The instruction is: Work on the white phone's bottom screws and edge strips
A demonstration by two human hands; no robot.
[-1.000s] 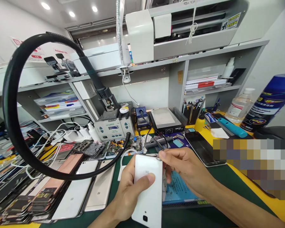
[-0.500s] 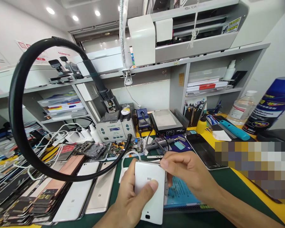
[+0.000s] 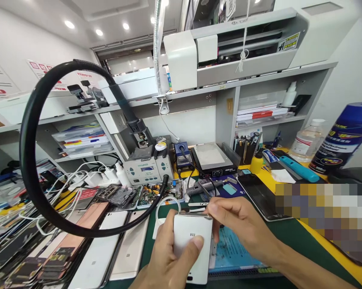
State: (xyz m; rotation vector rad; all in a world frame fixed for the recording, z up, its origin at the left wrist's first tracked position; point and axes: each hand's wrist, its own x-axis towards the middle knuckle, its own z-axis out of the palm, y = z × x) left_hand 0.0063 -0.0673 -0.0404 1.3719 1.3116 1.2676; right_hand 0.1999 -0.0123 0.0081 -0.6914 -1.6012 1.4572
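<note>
A white smartphone [image 3: 189, 237] with a logo on its back is in my left hand [image 3: 171, 251], the thumb pressed flat on the back and the fingers along the left edge. At its top right corner my right hand [image 3: 238, 218] is closed in a pinch. A dark gap shows along the top edge near that corner. What lies between the right fingertips is too small to make out. Behind the phone's top loops a white cable [image 3: 168, 198]. Under the right hand lies a blue printed sheet [image 3: 233, 249].
Several phones, including a white one [image 3: 99, 249] and a gold one [image 3: 129, 249], lie at left. A black hose [image 3: 28, 160] arches over them from the rework station [image 3: 147, 170]. At right are a black-screened phone [image 3: 260, 196] and a blue spray can [image 3: 342, 136].
The phone's top has tipped, and a dark gap now shows by its top right corner. Both hands sit slightly lower in view, and the whole scene has shifted a little with the camera.
</note>
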